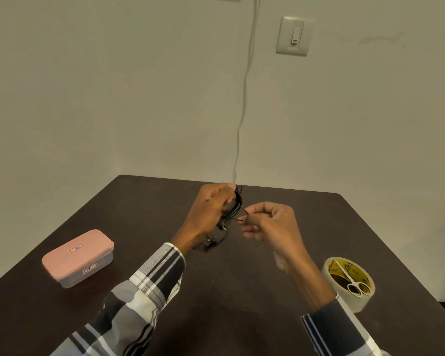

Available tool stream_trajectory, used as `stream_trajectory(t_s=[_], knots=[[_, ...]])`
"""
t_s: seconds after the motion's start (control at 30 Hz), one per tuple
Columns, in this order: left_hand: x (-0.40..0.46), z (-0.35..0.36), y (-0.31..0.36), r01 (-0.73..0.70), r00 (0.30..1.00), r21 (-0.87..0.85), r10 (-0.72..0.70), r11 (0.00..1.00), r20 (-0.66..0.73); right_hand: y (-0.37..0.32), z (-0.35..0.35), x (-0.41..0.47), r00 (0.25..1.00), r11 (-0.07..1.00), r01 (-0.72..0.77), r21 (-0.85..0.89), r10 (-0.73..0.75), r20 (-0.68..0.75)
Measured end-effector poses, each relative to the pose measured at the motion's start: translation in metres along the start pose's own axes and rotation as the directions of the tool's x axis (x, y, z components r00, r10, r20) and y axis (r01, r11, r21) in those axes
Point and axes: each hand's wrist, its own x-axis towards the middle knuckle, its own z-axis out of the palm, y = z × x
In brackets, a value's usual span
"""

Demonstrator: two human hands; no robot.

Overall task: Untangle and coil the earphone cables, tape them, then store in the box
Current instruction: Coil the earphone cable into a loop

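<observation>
Black earphone cables held bundled above tabletop: left hand fingers curled round coil as anchor; right hand fingers pinched on one strand, apparently for winding. Pink-lidded box closed, well left.

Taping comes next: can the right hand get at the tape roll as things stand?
Probably yes, once freed. The tape roll stands on the table just right of the right forearm, nothing between, but small scissors lie across its top, and the right hand pinches the earphone cable.

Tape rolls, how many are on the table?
1: the tape roll stands at the table's right edge, with small scissors lying across its top.
</observation>
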Motion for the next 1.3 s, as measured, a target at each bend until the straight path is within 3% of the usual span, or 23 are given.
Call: stream_trajectory(t_s=[0.23,0.4,0.53,0.77,1.03,1.3], knots=[[0.001,-0.008,-0.002,0.087,0.996,-0.162,-0.089,0.983,0.001,0.001,-0.001,0.003,0.999,0.978,0.032,0.208,-0.027,-0.025],[0.000,-0.006,-0.006,0.106,0.994,-0.253,-0.098,0.962,0.042,0.009,0.006,0.001,0.999,0.993,0.025,0.112,-0.027,0.018],[0.000,-0.001,-0.007,0.122,0.989,-0.262,-0.095,0.957,0.113,0.009,0.011,0.005,0.995,0.999,0.033,0.023,-0.036,0.096],[0.002,-0.005,-0.005,0.159,0.986,-0.259,-0.138,0.953,0.098,0.005,0.002,0.011,0.981,1.000,0.017,0.020,-0.021,0.192],[0.001,0.004,-0.003,0.128,0.990,-0.111,-0.120,0.985,0.075,0.009,0.000,0.010,0.959,0.978,-0.126,0.165,0.078,0.271],[0.001,0.004,-0.009,0.129,0.988,-0.132,-0.116,0.983,0.106,0.010,-0.002,0.011,0.942,0.972,-0.160,0.175,0.097,0.322]])
